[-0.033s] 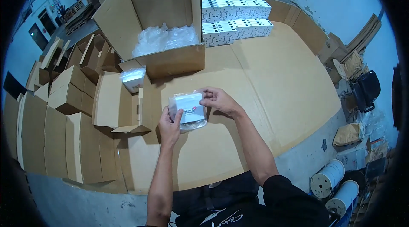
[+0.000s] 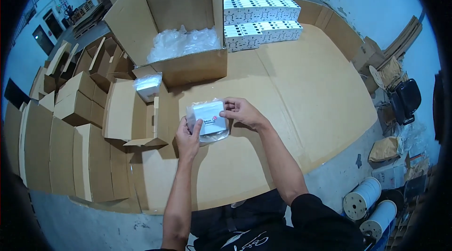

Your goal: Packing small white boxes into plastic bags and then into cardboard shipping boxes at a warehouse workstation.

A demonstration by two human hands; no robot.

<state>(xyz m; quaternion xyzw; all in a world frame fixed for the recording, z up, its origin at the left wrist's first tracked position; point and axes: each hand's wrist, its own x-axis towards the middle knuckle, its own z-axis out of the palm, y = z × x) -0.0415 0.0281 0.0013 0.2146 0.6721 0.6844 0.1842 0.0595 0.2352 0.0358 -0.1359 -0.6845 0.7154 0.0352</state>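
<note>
A flat white box (image 2: pixel 209 120) in a clear plastic bag (image 2: pixel 214 137) is held between my hands over the cardboard-covered table. My left hand (image 2: pixel 187 140) grips its left side, the thumb lying on the top face. At the upper right edge, the fingers and thumb of my right hand (image 2: pixel 238 111) pinch the box or its bag; which of the two I cannot tell. To the left stands an open brown carton (image 2: pixel 125 119), with similar bagged white boxes (image 2: pixel 149 87) inside its far end.
A large open carton (image 2: pixel 197 68) holding clear plastic bags (image 2: pixel 183 44) stands beyond my hands. Rows of white patterned boxes (image 2: pixel 263 32) sit at the back. Several brown cartons (image 2: pixel 89 161) crowd the left; cable spools (image 2: pixel 362 198) lie on the floor at right.
</note>
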